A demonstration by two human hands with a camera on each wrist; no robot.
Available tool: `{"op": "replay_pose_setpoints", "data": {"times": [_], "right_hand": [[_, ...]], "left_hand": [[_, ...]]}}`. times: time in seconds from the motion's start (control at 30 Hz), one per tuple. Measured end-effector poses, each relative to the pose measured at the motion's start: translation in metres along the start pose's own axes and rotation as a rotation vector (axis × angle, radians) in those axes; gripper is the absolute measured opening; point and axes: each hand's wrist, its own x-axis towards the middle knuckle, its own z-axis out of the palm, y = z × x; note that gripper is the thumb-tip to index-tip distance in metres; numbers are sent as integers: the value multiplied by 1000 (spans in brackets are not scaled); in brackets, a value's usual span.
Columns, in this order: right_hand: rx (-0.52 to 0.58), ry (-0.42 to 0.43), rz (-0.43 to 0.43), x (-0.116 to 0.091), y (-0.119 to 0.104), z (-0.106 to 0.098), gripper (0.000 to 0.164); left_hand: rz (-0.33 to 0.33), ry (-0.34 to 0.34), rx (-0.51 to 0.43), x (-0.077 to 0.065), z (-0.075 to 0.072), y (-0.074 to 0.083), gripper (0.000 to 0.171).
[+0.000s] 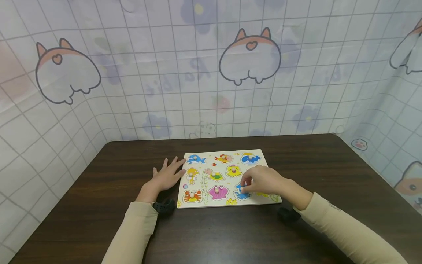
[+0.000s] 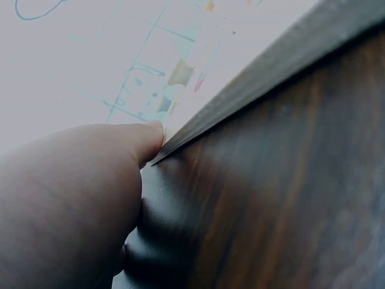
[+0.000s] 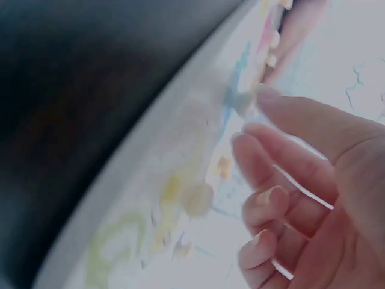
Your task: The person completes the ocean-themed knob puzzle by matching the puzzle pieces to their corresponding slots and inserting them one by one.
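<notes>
A pale wooden peg puzzle board [image 1: 227, 204] with sea-animal pieces and small knobs lies on the table. My right hand [image 1: 265, 179] hovers over its lower right, thumb and fingertips bent around the knob of a blue octopus piece [image 1: 243, 196]. In the right wrist view a small gap shows between my thumb [image 3: 283, 105] and the other fingertips, beside that knob. My left hand [image 1: 166, 176] lies spread at the board's left edge, its thumb touching the edge. Near it are a yellow seahorse piece [image 1: 192, 179] and a crab piece [image 1: 194, 197]. My right hand hides part of the board.
Other pieces on the board include a pink shell [image 1: 221, 192], a turtle [image 1: 215, 176], a yellow octopus [image 1: 234, 171] and a blue whale [image 1: 251, 159]. The dark wooden table [image 1: 211, 234] backs onto a checked, cartoon-printed curtain [image 1: 184, 99].
</notes>
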Motion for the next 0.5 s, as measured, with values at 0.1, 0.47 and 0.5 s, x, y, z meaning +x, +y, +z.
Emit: {"op": "replay_pose_setpoints", "data": {"times": [0.1, 0.47, 0.5], "right_hand": [[15, 66, 18, -4, 5, -5, 17], [47, 489, 50, -11, 44, -29, 15], [44, 523, 57, -13, 50, -31, 16]], "left_hand": [[7, -7, -1, 0, 0, -1, 61], [4, -24, -8, 0, -8, -8, 66], [4, -22, -12, 0, -9, -9, 66]]}}
